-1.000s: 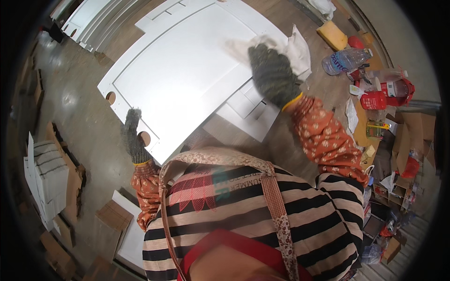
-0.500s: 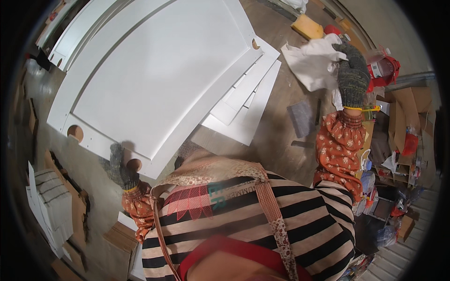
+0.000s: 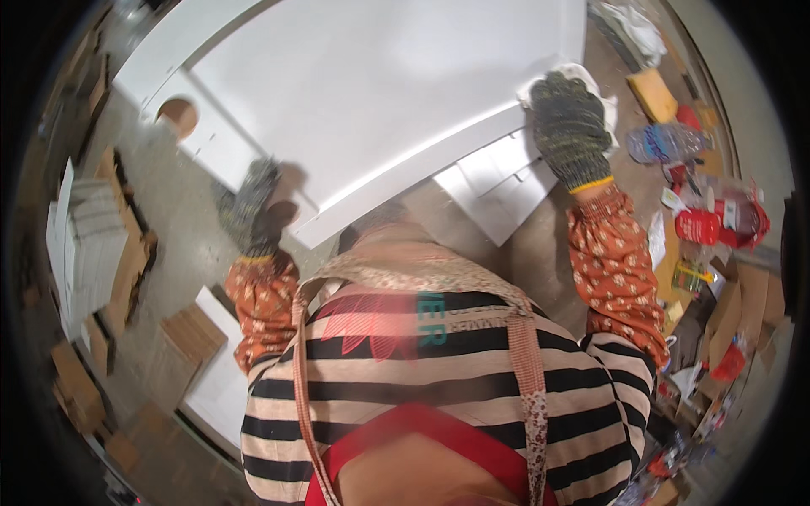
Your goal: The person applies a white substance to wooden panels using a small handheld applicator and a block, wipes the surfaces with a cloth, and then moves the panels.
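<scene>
Head view: both gloved hands, left (image 3: 251, 207) & right (image 3: 567, 131), now gripping white panel (image 3: 380, 93) edges, right back from clutter.

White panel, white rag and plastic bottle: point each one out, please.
white panel (image 3: 380, 93), head view, middle of its flat face
white rag (image 3: 582, 76), head view, edge showing above the right glove
plastic bottle (image 3: 658, 142), head view, clear body

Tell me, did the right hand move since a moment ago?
Yes. The right hand was off to the right over the white cloth by the clutter; now it presses on the right edge of the big white panel, with the cloth under it.
</scene>
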The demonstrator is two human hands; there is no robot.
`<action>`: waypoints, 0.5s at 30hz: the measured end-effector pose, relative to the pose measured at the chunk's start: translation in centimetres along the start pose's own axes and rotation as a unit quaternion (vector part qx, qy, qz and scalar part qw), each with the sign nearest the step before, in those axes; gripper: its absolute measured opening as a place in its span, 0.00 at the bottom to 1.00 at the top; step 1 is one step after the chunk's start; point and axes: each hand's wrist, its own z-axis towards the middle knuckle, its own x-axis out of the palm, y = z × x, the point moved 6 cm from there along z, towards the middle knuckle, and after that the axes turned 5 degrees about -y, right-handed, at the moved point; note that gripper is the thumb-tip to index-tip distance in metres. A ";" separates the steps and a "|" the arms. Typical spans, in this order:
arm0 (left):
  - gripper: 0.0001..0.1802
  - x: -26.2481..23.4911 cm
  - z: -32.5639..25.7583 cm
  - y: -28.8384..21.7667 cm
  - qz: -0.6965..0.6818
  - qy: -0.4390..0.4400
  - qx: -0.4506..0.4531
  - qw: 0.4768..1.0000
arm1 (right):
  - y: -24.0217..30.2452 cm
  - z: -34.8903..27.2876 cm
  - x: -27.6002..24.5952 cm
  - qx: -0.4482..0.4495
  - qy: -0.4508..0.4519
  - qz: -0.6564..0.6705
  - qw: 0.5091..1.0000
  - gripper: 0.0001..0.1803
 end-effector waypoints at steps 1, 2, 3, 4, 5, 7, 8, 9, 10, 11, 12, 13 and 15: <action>0.32 -0.2 0.9 -0.8 0.021 -0.011 0.022 0.999 | 0.5 -1.3 -0.2 -0.050 -0.152 0.013 0.987 0.07; 0.33 -0.1 1.4 -1.5 0.047 -0.019 0.044 0.998 | 1.5 -1.1 -0.2 -0.048 -0.134 0.025 0.989 0.07; 0.34 0.1 2.3 -2.4 0.087 -0.028 0.080 0.993 | 2.5 -1.0 -1.0 -0.046 -0.115 0.034 0.992 0.08; 0.32 0.2 2.8 -2.7 0.067 -0.046 0.071 0.994 | 3.5 -0.9 -1.4 -0.043 -0.094 0.042 0.994 0.08; 0.30 0.1 3.3 -3.1 0.047 -0.066 0.063 0.995 | 5.0 -1.1 -2.3 -0.088 -0.157 0.066 0.982 0.07; 0.25 0.2 3.8 -3.5 0.028 -0.079 0.047 0.995 | 8.2 -1.0 -3.6 -0.099 -0.157 0.097 0.978 0.06; 0.23 0.4 4.0 -3.5 0.030 -0.074 0.037 0.996 | 10.0 -1.1 -3.9 -0.132 -0.174 0.128 0.967 0.06; 0.21 0.7 4.1 -3.3 0.029 -0.067 0.028 0.997 | 12.1 -0.3 -4.3 -0.153 -0.092 0.140 0.974 0.07; 0.20 0.8 3.7 -2.9 0.025 -0.064 0.004 0.998 | 14.5 0.5 -4.7 -0.175 -0.011 0.158 0.972 0.08; 0.20 1.0 3.5 -2.5 0.018 -0.061 -0.006 0.998 | 17.1 1.1 -5.4 -0.177 0.172 0.149 0.958 0.13; 0.20 1.3 3.7 -2.4 -0.002 -0.058 -0.009 0.998 | 19.7 0.6 -6.5 -0.165 0.089 0.062 0.980 0.11; 0.20 1.4 3.2 -1.4 -0.018 -0.042 -0.059 0.997 | 20.7 0.3 -7.4 -0.178 0.040 0.063 0.981 0.11; 0.20 2.1 1.3 1.3 -0.155 -0.034 -0.111 0.981 | 21.5 -0.2 -8.9 -0.213 -0.021 0.147 0.966 0.10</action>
